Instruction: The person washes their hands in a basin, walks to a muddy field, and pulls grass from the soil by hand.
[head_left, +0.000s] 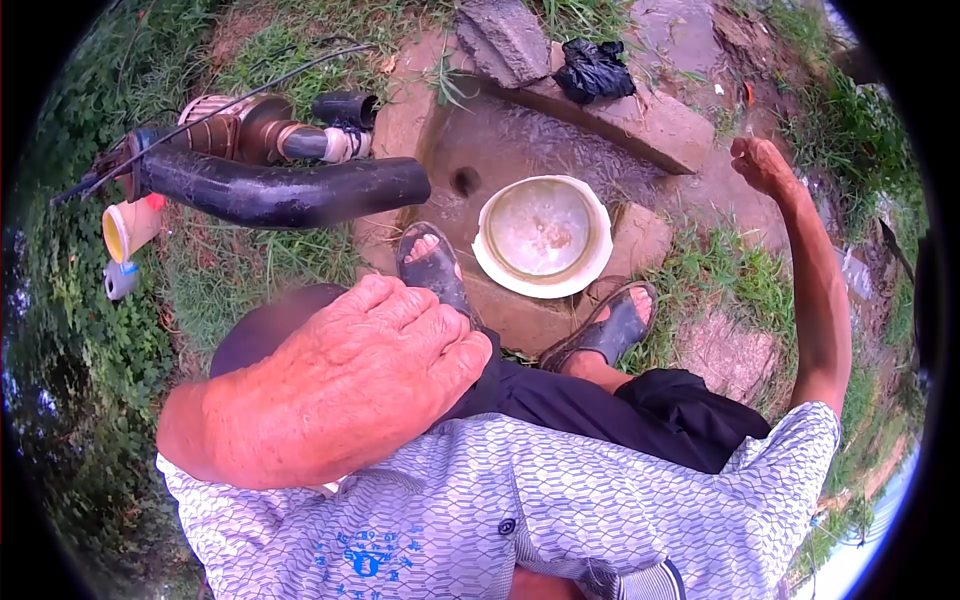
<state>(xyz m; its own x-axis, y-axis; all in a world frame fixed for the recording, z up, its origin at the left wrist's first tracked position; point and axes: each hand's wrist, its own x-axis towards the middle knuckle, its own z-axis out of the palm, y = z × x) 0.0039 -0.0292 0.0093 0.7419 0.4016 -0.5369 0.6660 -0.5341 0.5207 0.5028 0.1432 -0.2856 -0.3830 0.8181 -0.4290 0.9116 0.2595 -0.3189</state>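
My left hand (pixel 375 365) is close to the camera, above the dark trousers (pixel 570 405), with its back up and its fingers curled together; its palm is hidden. Off to the right, my right hand (pixel 762 165) is stretched out over the wet ground, fingers curled in, and what it holds, if anything, is too small to tell. Between the two sandalled feet, a round white basin (pixel 543 237) with some cloudy liquid in it rests at the edge of a wet concrete hollow. Neither hand touches the basin.
A thick black pipe (pixel 290 192) joins a rusty pump (pixel 245 130) on the left. A yellowish container (pixel 132 230) lies in the grass. A black plastic bag (pixel 594 71) sits on a stone slab (pixel 650 125) beside a grey rock (pixel 505 42). A drain hole (pixel 465 181) shows behind the basin.
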